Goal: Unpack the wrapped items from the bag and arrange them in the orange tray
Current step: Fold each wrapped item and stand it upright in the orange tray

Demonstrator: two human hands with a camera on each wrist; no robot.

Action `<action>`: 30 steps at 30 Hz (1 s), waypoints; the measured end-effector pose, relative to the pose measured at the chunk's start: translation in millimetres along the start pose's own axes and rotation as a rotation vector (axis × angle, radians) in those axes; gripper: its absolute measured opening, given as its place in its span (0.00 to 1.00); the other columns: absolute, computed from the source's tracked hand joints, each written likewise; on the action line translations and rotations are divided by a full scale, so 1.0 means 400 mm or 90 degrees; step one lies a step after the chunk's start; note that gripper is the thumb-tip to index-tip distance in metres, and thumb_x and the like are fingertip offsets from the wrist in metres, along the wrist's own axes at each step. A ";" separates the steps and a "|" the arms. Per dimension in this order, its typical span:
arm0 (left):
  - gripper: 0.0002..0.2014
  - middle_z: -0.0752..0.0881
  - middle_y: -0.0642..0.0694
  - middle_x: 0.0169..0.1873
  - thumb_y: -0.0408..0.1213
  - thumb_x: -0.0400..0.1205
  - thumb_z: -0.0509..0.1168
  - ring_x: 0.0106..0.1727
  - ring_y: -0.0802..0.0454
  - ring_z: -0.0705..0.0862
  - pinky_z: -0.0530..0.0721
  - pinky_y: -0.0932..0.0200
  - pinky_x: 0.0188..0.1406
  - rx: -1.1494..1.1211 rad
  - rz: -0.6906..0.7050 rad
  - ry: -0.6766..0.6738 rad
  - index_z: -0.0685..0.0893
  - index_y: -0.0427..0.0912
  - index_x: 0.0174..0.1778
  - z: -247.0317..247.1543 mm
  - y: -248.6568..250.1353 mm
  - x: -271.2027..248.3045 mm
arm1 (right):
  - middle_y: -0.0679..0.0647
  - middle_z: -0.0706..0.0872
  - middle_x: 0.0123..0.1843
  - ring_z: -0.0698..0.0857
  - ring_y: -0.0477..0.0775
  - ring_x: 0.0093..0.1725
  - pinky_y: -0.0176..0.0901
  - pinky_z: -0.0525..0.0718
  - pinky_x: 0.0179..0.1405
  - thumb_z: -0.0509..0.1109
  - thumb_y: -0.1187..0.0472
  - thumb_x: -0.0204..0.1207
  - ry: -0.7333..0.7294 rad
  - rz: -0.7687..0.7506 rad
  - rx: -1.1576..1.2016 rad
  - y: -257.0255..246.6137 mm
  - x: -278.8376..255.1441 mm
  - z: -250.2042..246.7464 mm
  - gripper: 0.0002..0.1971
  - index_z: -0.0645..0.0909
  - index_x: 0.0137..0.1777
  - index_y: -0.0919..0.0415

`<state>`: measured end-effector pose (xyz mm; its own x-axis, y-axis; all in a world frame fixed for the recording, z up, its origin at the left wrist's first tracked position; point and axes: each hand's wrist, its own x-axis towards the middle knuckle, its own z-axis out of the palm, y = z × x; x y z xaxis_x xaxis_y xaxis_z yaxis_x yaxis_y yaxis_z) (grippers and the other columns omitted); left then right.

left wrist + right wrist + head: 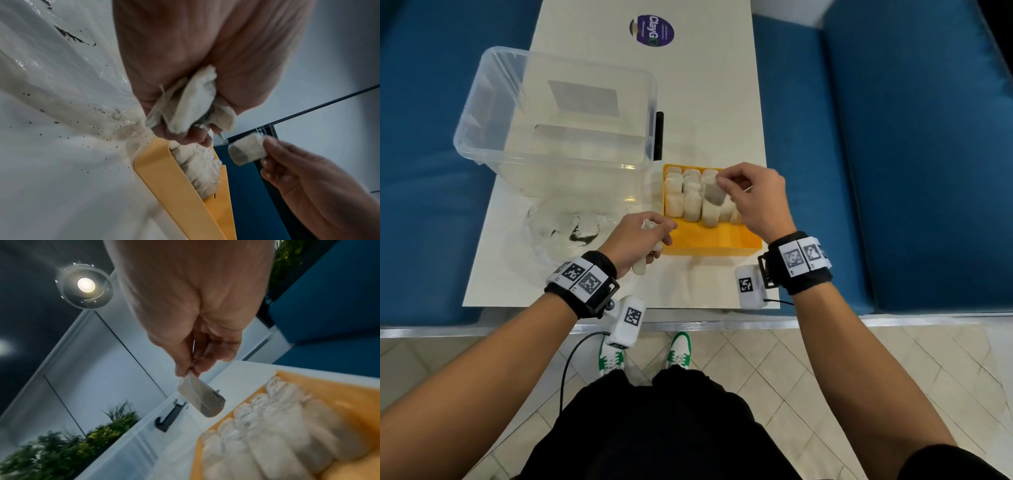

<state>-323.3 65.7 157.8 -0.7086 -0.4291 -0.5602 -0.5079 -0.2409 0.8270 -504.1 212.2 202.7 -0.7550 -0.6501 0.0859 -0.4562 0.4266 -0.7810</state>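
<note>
The orange tray (pixel 709 240) sits on the white table and holds several pale wrapped items (pixel 688 198) upright in rows at its far end. My right hand (pixel 722 181) pinches one wrapped item (pixel 713 194) by its top edge, and it hangs just above those rows. In the right wrist view the same item (pixel 201 397) dangles from my fingertips (pixel 188 371) over the tray (pixel 339 394). At the tray's near left corner my left hand (pixel 650 233) grips a bunch of wrapped items (pixel 191 104). The clear bag (pixel 565 229) lies flat to its left, with dark crumbs inside.
A large clear plastic bin (pixel 558 116) with a black handle (pixel 659 135) stands behind the bag, left of the tray. A purple sticker (pixel 651 30) marks the table's far end. Blue cushions (pixel 893 154) flank the table. The table's front edge is close to my wrists.
</note>
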 end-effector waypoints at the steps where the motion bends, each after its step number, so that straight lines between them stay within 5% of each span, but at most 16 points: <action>1: 0.11 0.88 0.44 0.38 0.40 0.87 0.71 0.30 0.51 0.79 0.77 0.60 0.24 -0.011 -0.014 0.005 0.89 0.37 0.59 0.000 0.004 0.002 | 0.44 0.92 0.43 0.87 0.42 0.43 0.33 0.84 0.48 0.76 0.61 0.80 0.004 0.015 -0.017 0.016 0.008 -0.014 0.04 0.92 0.50 0.57; 5: 0.11 0.82 0.42 0.38 0.34 0.87 0.65 0.28 0.50 0.76 0.70 0.60 0.23 -0.095 -0.068 -0.006 0.87 0.34 0.61 -0.003 0.020 0.006 | 0.43 0.92 0.45 0.88 0.45 0.47 0.40 0.86 0.58 0.77 0.59 0.80 -0.019 0.053 -0.086 0.082 0.031 -0.047 0.04 0.93 0.51 0.53; 9: 0.14 0.84 0.38 0.43 0.26 0.86 0.58 0.28 0.49 0.78 0.70 0.60 0.22 -0.095 -0.080 -0.009 0.87 0.35 0.62 -0.002 0.027 0.016 | 0.47 0.90 0.46 0.85 0.44 0.48 0.29 0.82 0.52 0.77 0.60 0.80 -0.112 0.089 -0.153 0.124 0.029 -0.044 0.03 0.92 0.50 0.53; 15: 0.12 0.89 0.37 0.43 0.26 0.87 0.61 0.27 0.50 0.79 0.71 0.61 0.22 -0.070 -0.081 -0.001 0.85 0.36 0.63 0.000 0.031 0.026 | 0.48 0.91 0.47 0.88 0.48 0.50 0.44 0.88 0.55 0.76 0.60 0.80 -0.221 0.102 -0.234 0.170 0.034 -0.006 0.04 0.91 0.47 0.51; 23: 0.13 0.89 0.36 0.44 0.26 0.86 0.60 0.27 0.50 0.78 0.71 0.61 0.22 -0.067 -0.091 0.006 0.85 0.36 0.63 0.001 0.033 0.023 | 0.51 0.88 0.46 0.81 0.57 0.54 0.58 0.82 0.59 0.72 0.57 0.82 -0.163 0.031 -0.382 0.169 0.057 0.034 0.06 0.91 0.49 0.52; 30: 0.13 0.90 0.35 0.43 0.26 0.85 0.60 0.29 0.48 0.78 0.72 0.59 0.24 -0.096 -0.095 0.021 0.83 0.37 0.63 -0.001 0.035 0.022 | 0.53 0.89 0.46 0.81 0.59 0.54 0.59 0.81 0.60 0.67 0.60 0.83 -0.112 0.026 -0.420 0.153 0.061 0.035 0.10 0.92 0.51 0.55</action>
<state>-336.4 58.0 164.3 -0.6138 -0.4061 -0.6770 -0.5250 -0.4304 0.7342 -544.0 213.6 148.4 -0.7154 -0.6939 -0.0817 -0.6624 0.7108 -0.2364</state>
